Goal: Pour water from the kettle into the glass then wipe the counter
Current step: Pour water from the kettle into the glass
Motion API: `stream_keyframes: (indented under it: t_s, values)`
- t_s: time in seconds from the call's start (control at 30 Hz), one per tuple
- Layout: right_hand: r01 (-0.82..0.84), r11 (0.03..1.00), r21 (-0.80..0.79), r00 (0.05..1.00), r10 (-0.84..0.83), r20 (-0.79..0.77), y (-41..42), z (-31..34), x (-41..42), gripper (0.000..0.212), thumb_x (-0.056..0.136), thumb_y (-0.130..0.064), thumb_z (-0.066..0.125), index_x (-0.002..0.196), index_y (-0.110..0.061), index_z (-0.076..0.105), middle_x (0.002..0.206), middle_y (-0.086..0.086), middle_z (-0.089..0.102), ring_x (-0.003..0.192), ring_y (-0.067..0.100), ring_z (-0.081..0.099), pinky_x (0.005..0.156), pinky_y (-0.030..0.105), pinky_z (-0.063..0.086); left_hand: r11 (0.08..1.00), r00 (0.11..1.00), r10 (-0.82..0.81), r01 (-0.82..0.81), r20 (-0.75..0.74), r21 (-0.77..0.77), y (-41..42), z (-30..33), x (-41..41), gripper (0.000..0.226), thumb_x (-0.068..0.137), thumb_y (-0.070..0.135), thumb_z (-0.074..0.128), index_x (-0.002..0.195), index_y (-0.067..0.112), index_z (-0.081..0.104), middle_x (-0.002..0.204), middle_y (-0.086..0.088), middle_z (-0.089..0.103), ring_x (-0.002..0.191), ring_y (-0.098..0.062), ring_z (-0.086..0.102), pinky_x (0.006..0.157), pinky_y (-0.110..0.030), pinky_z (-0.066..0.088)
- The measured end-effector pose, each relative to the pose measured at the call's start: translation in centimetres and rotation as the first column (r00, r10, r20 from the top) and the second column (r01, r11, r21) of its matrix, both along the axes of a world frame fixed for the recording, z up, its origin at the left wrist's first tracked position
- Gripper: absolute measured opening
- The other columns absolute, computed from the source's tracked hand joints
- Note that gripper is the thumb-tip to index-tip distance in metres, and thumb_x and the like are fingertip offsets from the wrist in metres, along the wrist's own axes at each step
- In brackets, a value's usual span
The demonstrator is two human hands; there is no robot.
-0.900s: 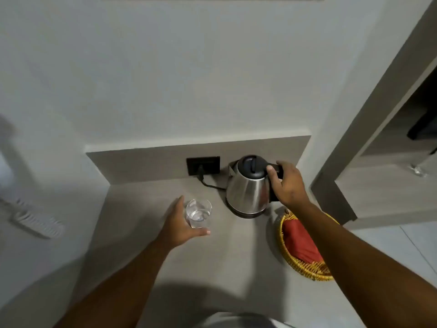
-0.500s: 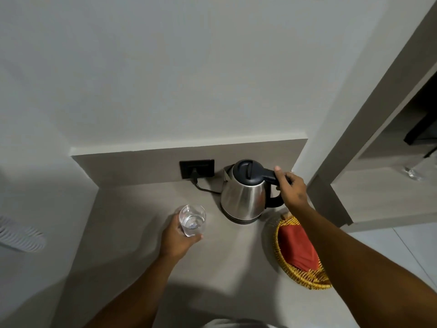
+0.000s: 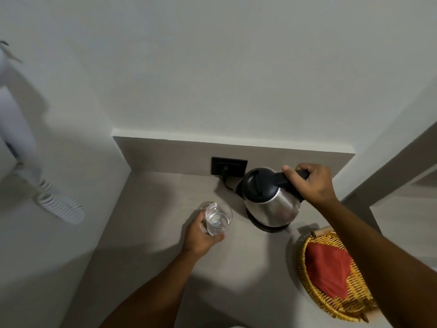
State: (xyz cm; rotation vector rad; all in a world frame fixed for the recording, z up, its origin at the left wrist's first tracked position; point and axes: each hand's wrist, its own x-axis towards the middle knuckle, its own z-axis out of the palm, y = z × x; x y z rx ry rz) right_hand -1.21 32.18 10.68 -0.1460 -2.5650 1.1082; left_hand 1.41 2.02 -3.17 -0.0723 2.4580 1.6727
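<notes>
A grey tabletop [image 3: 151, 275] set into a pale-walled alcove carries everything here, with no brand, label or writing legible on any item. A round woven yellow basket [image 3: 307, 285] sits at the right edge, a folded red cloth [image 3: 328, 273] lying inside it. The steel kettle [image 3: 272, 207], black-lidded, is tilted with its lid leaning toward the glass, over its black base [image 3: 267, 228], the right side lifted clear; half a second earlier it stood upright and seated. The right hand [image 3: 309, 183] is closed around the kettle's black handle, thumb laid along the top; in the earlier frame only the fingertips met the handle. A black wall socket [image 3: 229, 165] is mounted on the backsplash behind, a dark cord [image 3: 224, 181] running down from it toward the base. The left hand [image 3: 201, 235] is wrapped around the clear glass [image 3: 217, 218], which sits just left of the kettle and holds a little water, much as it did before. Whether the glass rests on the tabletop or is raised slightly cannot be told. A white coiled cord [image 3: 59, 204] hangs at the far left wall, well apart.
</notes>
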Motion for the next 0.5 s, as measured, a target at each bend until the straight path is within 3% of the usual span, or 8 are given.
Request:
stream_keyframes:
  t_s: [0.1,0.2,0.33,0.5]
  values:
    - [-0.156,0.966,0.208,0.987,0.16,-0.006,-1.8,1.9,-0.7,0.046,0.086,-0.048,0.07,0.056,-0.013,0.061,0.046,0.003,0.054,0.045,0.019,0.053,0.045,0.029,0.039,0.999,1.0,-0.01,0.009,-0.017,-0.031,0.0,-0.1,0.1,0.079,0.053,0.004,0.097,0.124,0.012,0.062,0.106,0.001,0.069,0.095,-0.014,0.066,0.071,0.0,0.045]
    - [-0.249,0.909,0.334,0.966,0.256,0.025,-4.0,3.7,-1.2,0.051,0.084,-0.058,0.055,0.056,-0.016,0.059,0.047,0.001,0.053,0.045,0.019,0.052,0.045,0.03,0.04,0.999,0.998,-0.022,0.02,-0.051,-0.041,-0.1,-0.1,0.3,0.08,0.053,0.004,0.096,0.124,0.015,0.061,0.106,-0.001,0.069,0.094,-0.017,0.065,0.073,0.0,0.044]
    - [-0.302,0.791,0.533,0.946,0.319,0.062,-6.6,5.3,-1.8,0.05,0.082,-0.057,0.043,0.054,-0.017,0.052,0.046,-0.002,0.047,0.043,0.017,0.046,0.044,0.027,0.033,0.997,0.996,-0.044,0.039,-0.082,-0.062,-0.2,0.0,0.4,0.077,0.053,0.006,0.096,0.121,0.02,0.062,0.102,0.002,0.069,0.09,-0.013,0.063,0.072,0.0,0.043]
    - [-0.316,0.681,0.66,0.932,0.352,0.083,-8.1,5.9,-2.3,0.043,0.08,-0.053,0.041,0.052,-0.02,0.045,0.047,-0.004,0.045,0.041,0.016,0.042,0.044,0.023,0.026,0.996,0.994,-0.055,0.048,-0.089,-0.076,-0.3,0.2,0.5,0.076,0.051,0.009,0.096,0.118,0.027,0.062,0.098,0.013,0.066,0.085,0.001,0.062,0.072,0.002,0.042]
